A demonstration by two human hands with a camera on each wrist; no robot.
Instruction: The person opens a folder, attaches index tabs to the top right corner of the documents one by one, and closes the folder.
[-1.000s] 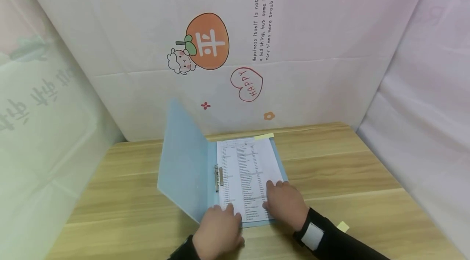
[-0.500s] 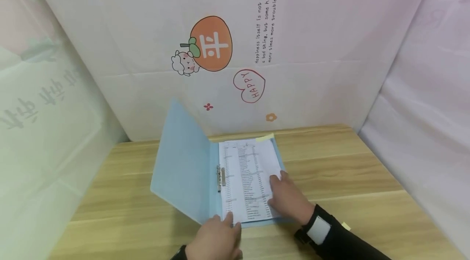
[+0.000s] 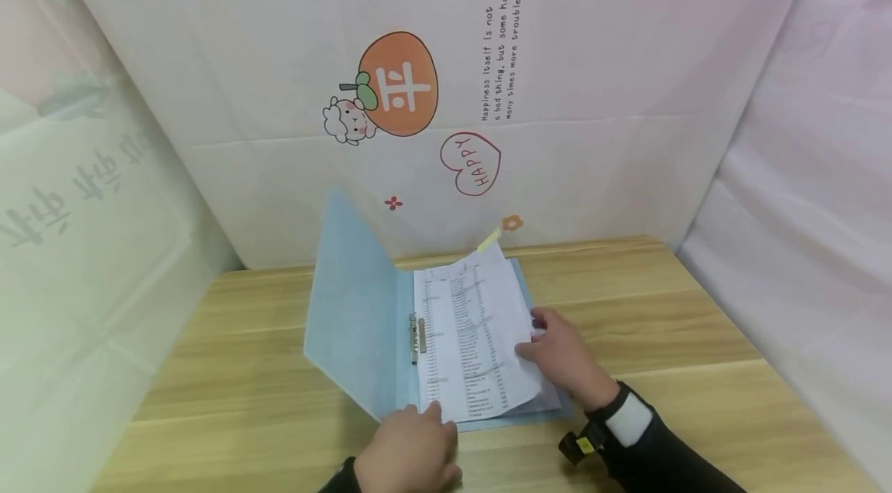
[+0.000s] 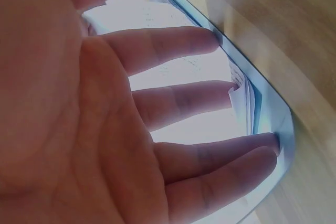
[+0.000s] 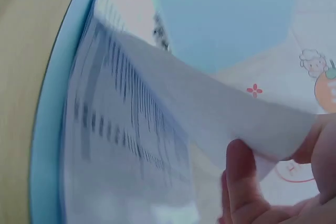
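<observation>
Nearest, the left hand [image 3: 407,448] rests its outstretched fingers at the near edge of the pale blue folder [image 3: 351,315], which lies open on the wooden table [image 3: 697,369], its cover standing up on the left. The right hand [image 3: 567,357] pinches the top sheet [image 3: 474,330] by its right edge between thumb and fingers. That edge has lifted since half a second ago, when it lay flat — now the paper bows up, baring a printed page below. The sheet's long axis runs away from the person, beside the metal clip [image 3: 417,337]; its printed list is too small to read. At its far end the yellow tab [image 3: 490,239] (flat earlier) sticks up. Beyond, the cloth [image 3: 585,168] reads "Happiness itself is not a bad thing" — and "HAPPY" inside a red heart [image 3: 471,163].
</observation>
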